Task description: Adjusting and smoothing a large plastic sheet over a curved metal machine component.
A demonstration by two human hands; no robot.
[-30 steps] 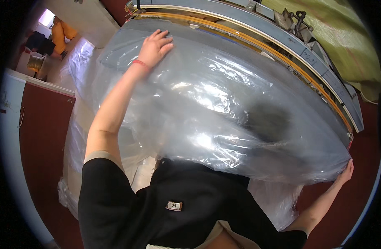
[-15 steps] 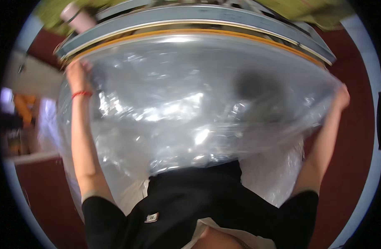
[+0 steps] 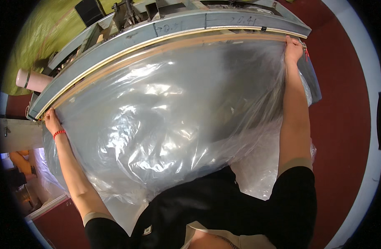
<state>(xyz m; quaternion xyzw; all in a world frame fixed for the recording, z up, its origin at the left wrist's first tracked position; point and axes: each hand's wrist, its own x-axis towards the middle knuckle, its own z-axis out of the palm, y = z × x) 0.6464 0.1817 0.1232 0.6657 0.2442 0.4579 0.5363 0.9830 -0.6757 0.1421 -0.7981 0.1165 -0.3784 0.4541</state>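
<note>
Clear plastic film (image 3: 173, 116) spreads wide in front of the person, running from a grey metal beam (image 3: 190, 25) at the far side down to the waist of the person's black shirt (image 3: 240, 195). Its surface is wrinkled and shiny, with bright reflections gathered left of the middle and a darker patch toward the right. Along the far edge, a long orange-brown strip (image 3: 248, 37) lies beside the beam, curved by the lens, with the film reaching up to it.

At the left end of the beam, the left hand (image 3: 53, 121) has its grip closed on the film's far left corner, fingers pinched together; a red bracelet (image 3: 59, 133) circles that wrist. Near the beam's other end, the right hand (image 3: 294, 50) likewise has its grip pinched on the film's far edge, and long folds run down from there. Both arms are stretched out, well apart, with the film between them.

A pink cylinder (image 3: 34, 80) with a dark band (perhaps a bottle) lies tilted by the left part of the beam. Behind the beam are a black box-like object (image 3: 90, 12) and a yellow-green sheet (image 3: 41, 45); dark red floor (image 3: 340, 124) shows at the right
</note>
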